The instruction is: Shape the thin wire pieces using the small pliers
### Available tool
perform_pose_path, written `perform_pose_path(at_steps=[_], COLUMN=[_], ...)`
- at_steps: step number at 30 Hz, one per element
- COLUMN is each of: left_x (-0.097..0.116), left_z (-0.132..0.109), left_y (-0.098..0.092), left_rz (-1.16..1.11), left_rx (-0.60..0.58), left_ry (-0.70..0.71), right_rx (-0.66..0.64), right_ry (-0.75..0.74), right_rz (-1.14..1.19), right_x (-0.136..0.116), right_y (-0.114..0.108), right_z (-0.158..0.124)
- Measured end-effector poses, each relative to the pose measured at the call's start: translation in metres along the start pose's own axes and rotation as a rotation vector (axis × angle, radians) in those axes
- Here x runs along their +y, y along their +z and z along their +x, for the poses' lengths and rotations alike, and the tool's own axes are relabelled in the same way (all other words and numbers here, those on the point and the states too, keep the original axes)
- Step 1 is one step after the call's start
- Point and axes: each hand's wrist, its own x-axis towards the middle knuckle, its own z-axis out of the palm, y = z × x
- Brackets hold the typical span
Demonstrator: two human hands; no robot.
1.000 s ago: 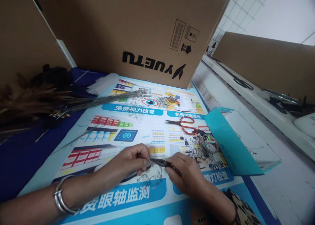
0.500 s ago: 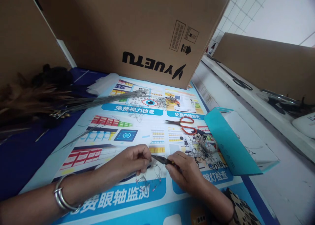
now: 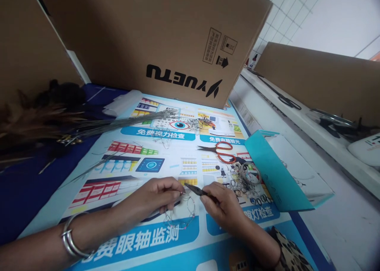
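Thin beaded wire point(image 3: 194, 210) with small pink beads hangs in a loose loop from the pinched fingers of my left hand point(image 3: 166, 194). My right hand point(image 3: 221, 203) is closed around the handles of dark pliers point(image 3: 194, 189). The pliers' jaws point left and sit just beside my left fingertips; whether they touch the wire I cannot tell. Red-handled scissors point(image 3: 221, 150) lie beyond my hands. Right of my right hand is a tangled heap of wire and small rings point(image 3: 246, 180).
A turquoise box point(image 3: 276, 176) stands open at the right. Long thin wires point(image 3: 127, 122) lie at the back left, near brown feathers point(image 3: 35, 116). A large cardboard box point(image 3: 166, 37) closes off the back. Black rings point(image 3: 261, 199) lie near the turquoise box.
The pliers' tip has lifted slightly and moved a little away from my left fingertips. My left hand still pinches the wire, and the view has shifted slightly.
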Motion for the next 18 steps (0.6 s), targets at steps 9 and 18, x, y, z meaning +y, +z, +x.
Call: perform_pose_path(at_steps=[9, 18], left_x=[-0.0022, -0.008], left_z=[0.0012, 0.0007], left_y=[-0.0018, -0.0027], left_rz=[0.039, 0.078], left_rx=[-0.034, -0.04], left_ry=[0.054, 0.076], right_rx=[-0.019, 0.017], right_ry=[0.046, 0.062], right_rz=[0.073, 0.073], right_x=[-0.0013, -0.0006], right_y=[0.0002, 0.0033], right_z=[0.0016, -0.0001])
